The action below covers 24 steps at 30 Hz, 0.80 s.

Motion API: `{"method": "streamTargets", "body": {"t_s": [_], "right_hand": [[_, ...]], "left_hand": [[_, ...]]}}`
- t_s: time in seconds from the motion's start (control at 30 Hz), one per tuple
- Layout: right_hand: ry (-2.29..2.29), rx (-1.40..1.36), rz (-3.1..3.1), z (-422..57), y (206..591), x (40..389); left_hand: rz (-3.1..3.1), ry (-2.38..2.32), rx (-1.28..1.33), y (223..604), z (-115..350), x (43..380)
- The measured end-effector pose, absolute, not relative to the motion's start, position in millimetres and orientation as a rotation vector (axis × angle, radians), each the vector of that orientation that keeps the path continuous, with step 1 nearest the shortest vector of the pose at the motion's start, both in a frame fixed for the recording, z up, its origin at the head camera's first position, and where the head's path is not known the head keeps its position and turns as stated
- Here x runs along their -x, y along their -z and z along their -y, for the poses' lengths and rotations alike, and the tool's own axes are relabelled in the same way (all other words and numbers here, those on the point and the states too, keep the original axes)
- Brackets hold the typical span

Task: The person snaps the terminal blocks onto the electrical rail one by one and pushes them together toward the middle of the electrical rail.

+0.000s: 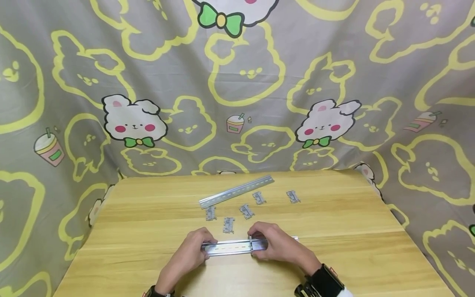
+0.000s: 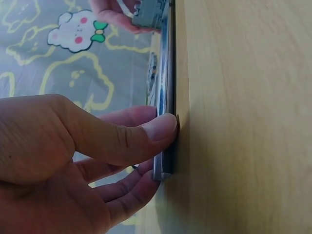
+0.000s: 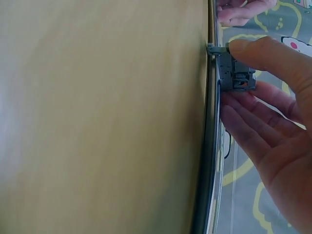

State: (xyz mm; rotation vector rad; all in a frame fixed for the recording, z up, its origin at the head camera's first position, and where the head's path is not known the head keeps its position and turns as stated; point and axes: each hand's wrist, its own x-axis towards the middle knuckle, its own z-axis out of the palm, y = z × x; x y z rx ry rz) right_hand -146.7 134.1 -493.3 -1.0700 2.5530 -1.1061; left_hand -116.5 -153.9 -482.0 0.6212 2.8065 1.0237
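Note:
A slotted metal DIN rail [image 1: 231,248] lies lengthwise on the table in front of the person. My left hand [image 1: 190,252] pinches its left end; in the left wrist view the thumb [image 2: 161,127] presses on the near edge with the fingers behind. Toward the rail's right part, my right hand [image 1: 276,244] holds a grey terminal block [image 3: 234,73] upright on the rail. Its thumb is at the block's near end and the other fingers are on the far side. In the head view the right hand hides most of the block.
A second slotted rail [image 1: 237,191] lies slanted farther back on the wooden table [image 1: 148,214]. Between the rails and off to the right lie several loose grey terminal blocks [image 1: 229,225]. A patterned curtain [image 1: 259,103] hangs behind the table and along its sides.

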Motion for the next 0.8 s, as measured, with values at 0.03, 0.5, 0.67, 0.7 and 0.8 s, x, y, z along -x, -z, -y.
{"method": "streamTargets", "body": {"t_s": [0.03,0.5,0.67,0.7,0.8], "right_hand": [[1.104,1.070,-2.556,-133,493,146],[1.070,1.085,-2.594,-132,493,146],[1.057,1.078,-2.588,-138,487,146],[1.062,1.077,-2.584,-140,484,147],[1.083,1.064,-2.597,-150,475,154]], "left_hand": [[-2.807,-1.022,-0.623,482,154,117],[-2.818,-1.001,-0.624,482,155,117],[-2.819,-1.006,-0.631,483,156,117],[-2.818,-1.008,-0.632,483,156,117],[-2.819,-1.011,-0.634,483,156,118]]}}
